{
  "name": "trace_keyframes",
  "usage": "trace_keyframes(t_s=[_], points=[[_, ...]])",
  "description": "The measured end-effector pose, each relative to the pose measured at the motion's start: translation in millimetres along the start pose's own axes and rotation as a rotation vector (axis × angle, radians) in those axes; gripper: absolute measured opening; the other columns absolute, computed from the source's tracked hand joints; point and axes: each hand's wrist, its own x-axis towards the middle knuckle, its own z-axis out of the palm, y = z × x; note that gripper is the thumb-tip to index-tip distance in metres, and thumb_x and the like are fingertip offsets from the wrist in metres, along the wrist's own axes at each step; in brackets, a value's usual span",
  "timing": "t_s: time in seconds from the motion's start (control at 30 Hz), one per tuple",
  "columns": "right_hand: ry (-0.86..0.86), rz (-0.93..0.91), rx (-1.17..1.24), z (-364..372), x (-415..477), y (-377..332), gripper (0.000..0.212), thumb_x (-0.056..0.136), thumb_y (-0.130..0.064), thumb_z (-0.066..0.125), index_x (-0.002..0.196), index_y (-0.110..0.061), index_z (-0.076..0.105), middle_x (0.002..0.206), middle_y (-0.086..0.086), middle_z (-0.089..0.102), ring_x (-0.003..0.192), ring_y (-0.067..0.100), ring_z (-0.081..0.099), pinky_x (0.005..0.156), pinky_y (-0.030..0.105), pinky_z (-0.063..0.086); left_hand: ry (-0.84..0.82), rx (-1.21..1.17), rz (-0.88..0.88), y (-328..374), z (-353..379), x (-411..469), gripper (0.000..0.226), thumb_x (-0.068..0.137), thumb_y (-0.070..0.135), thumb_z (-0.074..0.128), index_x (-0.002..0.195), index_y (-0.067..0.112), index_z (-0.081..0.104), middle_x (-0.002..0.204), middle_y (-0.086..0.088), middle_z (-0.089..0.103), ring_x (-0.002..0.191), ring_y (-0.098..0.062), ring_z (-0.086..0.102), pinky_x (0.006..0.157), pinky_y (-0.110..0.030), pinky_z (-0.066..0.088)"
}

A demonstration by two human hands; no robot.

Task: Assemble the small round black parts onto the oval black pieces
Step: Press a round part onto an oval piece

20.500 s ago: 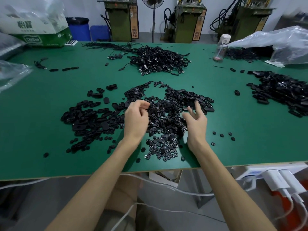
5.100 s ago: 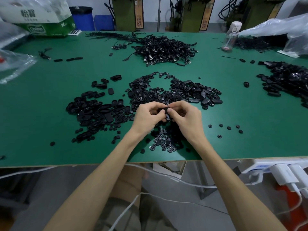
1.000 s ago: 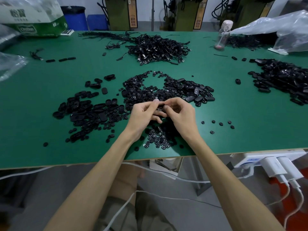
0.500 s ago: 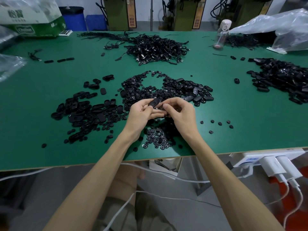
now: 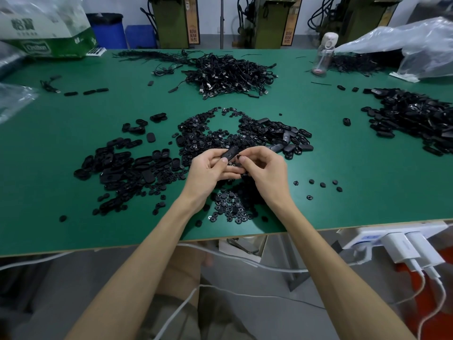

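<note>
A: Head view. Hands?
B: Left hand [image 5: 210, 173] pinches one oval piece [image 5: 229, 154] between thumb and fingers, held tilted just above the table [image 5: 49, 143]. Right hand [image 5: 264, 173] has its fingers curled, thumb and forefinger closed on that piece's right end. Can't tell if a round part sits under them.
A: Where's the stock?
B: A heap of round parts [image 5: 230, 207] lies under and in front of the wrists, and runs on behind the hands. The oval pile [image 5: 122, 165] is to the left, touching the heap. A mixed pile [image 5: 282, 136] is behind the right hand. A few loose round parts [image 5: 322, 184] lie right of it, apart.
A: Rest?
B: A cable tangle [image 5: 228, 74] at the far centre, another black pile [image 5: 416, 116] at the right edge, a bottle [image 5: 322, 57] upright beside a plastic bag [image 5: 416, 45], a box [image 5: 49, 33] at far left. White chargers [image 5: 404, 246] hang below the table's near right edge.
</note>
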Motion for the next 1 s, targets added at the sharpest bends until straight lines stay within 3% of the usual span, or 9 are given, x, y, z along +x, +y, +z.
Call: trace_keyframes(t_s=[0.27, 0.5, 0.6, 0.73, 0.9, 1.0], points=[[-0.013, -0.014, 0.002, 0.5, -0.2, -0.2, 0.006, 0.093, -0.008, 0.072, 0.099, -0.009, 0.075, 0.087, 0.0, 0.077, 0.082, 0.014, 0.073, 0.081, 0.038, 0.061, 0.016, 0.002, 0.005, -0.1, -0.5, -0.3, 0.013, 0.104, 0.003, 0.057, 0.114, 0.0, 0.066, 0.096, -0.017, 0.078, 0.082, -0.03, 0.078, 0.069, -0.03, 0.063], [-0.037, -0.035, -0.003, 1.0, 0.2, -0.4, 0.006, 0.094, -0.01, 0.073, 0.101, -0.008, 0.074, 0.087, 0.002, 0.075, 0.084, 0.02, 0.072, 0.082, 0.041, 0.059, 0.074, 0.081, 0.031, -4.7, -3.5, 2.8, 0.012, 0.102, 0.02, 0.066, 0.103, 0.011, 0.073, 0.072, 0.007, 0.069, 0.071, -0.009, 0.062, 0.059, -0.024, 0.055], [-0.043, -0.046, -0.01, 1.2, 0.4, 0.0, 0.005, 0.094, -0.011, 0.073, 0.099, -0.011, 0.075, 0.087, -0.003, 0.074, 0.081, 0.011, 0.068, 0.079, 0.035, 0.058, 0.071, 0.088, 0.035, -4.7, -3.2, 3.1, 0.011, 0.104, 0.019, 0.063, 0.101, 0.014, 0.073, 0.073, 0.006, 0.065, 0.07, -0.01, 0.06, 0.057, -0.025, 0.053], [-0.048, -0.055, -0.015, 1.4, 0.8, 1.0, 0.005, 0.095, -0.012, 0.072, 0.099, -0.012, 0.075, 0.087, -0.006, 0.074, 0.08, 0.007, 0.068, 0.077, 0.027, 0.056, 0.04, 0.085, 0.045, -4.1, -2.9, 2.5, 0.008, 0.102, 0.009, 0.064, 0.105, 0.013, 0.07, 0.089, -0.003, 0.073, 0.078, -0.016, 0.07, 0.058, -0.025, 0.055], [-0.044, -0.029, 0.035, 1.0, 0.9, 1.2, 0.006, 0.096, -0.009, 0.07, 0.101, -0.008, 0.073, 0.088, 0.002, 0.076, 0.083, 0.018, 0.075, 0.08, 0.036, 0.06, 0.049, 0.028, 0.067, -4.7, -3.4, 2.1, 0.009, 0.099, -0.001, 0.065, 0.106, 0.005, 0.066, 0.093, -0.006, 0.076, 0.087, -0.026, 0.077, 0.063, -0.027, 0.06], [-0.037, -0.025, 0.025, 1.9, 1.4, 2.3, 0.006, 0.097, -0.009, 0.069, 0.101, -0.007, 0.074, 0.087, 0.001, 0.076, 0.081, 0.012, 0.073, 0.076, 0.028, 0.058, 0.068, 0.035, 0.08, -4.8, -3.7, 1.4, 0.011, 0.096, 0.0, 0.069, 0.107, 0.0, 0.067, 0.096, -0.008, 0.077, 0.09, -0.029, 0.078, 0.066, -0.03, 0.062]])
